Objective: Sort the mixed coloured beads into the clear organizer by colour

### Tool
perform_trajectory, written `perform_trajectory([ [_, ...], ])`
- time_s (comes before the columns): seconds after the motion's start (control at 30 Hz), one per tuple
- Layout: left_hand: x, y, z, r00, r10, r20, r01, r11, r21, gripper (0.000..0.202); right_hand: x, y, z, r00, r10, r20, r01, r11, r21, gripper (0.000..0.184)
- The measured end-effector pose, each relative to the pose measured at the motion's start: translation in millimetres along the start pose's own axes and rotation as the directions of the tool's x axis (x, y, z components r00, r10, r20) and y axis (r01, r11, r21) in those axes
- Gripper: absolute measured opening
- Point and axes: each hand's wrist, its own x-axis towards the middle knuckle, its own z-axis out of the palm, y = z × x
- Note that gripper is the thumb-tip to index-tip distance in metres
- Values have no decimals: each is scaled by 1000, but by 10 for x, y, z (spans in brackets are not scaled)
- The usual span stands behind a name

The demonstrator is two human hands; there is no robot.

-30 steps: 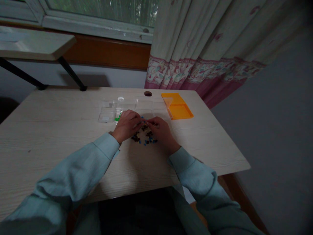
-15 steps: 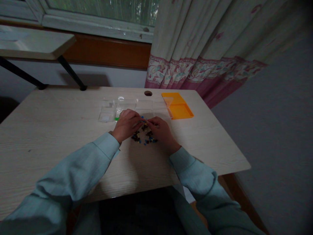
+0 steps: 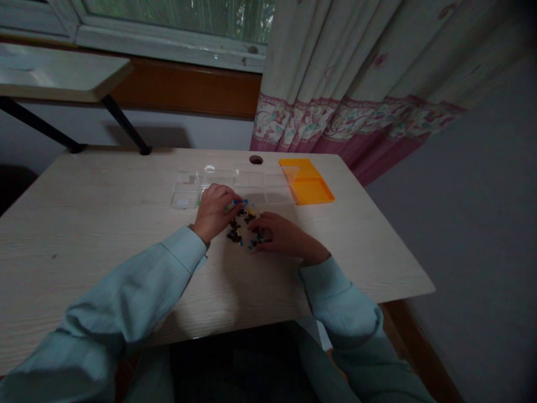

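A loose pile of small beads or bricks (image 3: 235,230) in dark brown, blue and yellow lies on the light wooden table. My left hand (image 3: 215,211) is over the pile's left edge, in front of a clear plastic compartment box (image 3: 247,178). Its thumb and forefinger are pinched, with a small blue piece (image 3: 240,201) at the tips; the exact kind is too small to make out. To the right, my right hand (image 3: 285,236) reaches low over the pile. Its fingers and thumb are apart, touching or just above brown and blue pieces.
An orange tray or lid (image 3: 312,190) lies right of the clear box, which overlaps its left edge. Behind it the table (image 3: 104,224) has a round cable hole (image 3: 255,160). A raised shelf (image 3: 67,73) stands at the back left. A curtain (image 3: 335,84) hangs behind the table.
My right hand has moved away from my left, down and to the right, and its fingers have spread over the pile. My left hand has stayed nearly in place.
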Motion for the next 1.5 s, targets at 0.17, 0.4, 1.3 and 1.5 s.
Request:
perform_trajectory([
  [0.17,0,15,-1,1000,11,11,-11,1000,10,17,-64,-16,14,999,27,44,-29,999,32,46],
  [0.4,3,26,-14,1000,4,26,-3,1000,-14,17,50,33,139,995,-20,-98,20,1000,-5,25],
  [1.3,6,33,-16,1000,22,22,-22,1000,2,17,34,102,-15,967,78,-241,-65,996,64,17],
  [1.5,-5,16,-2,1000,18,21,-18,1000,6,18,59,58,54,983,50,-177,-58,997,-41,19],
])
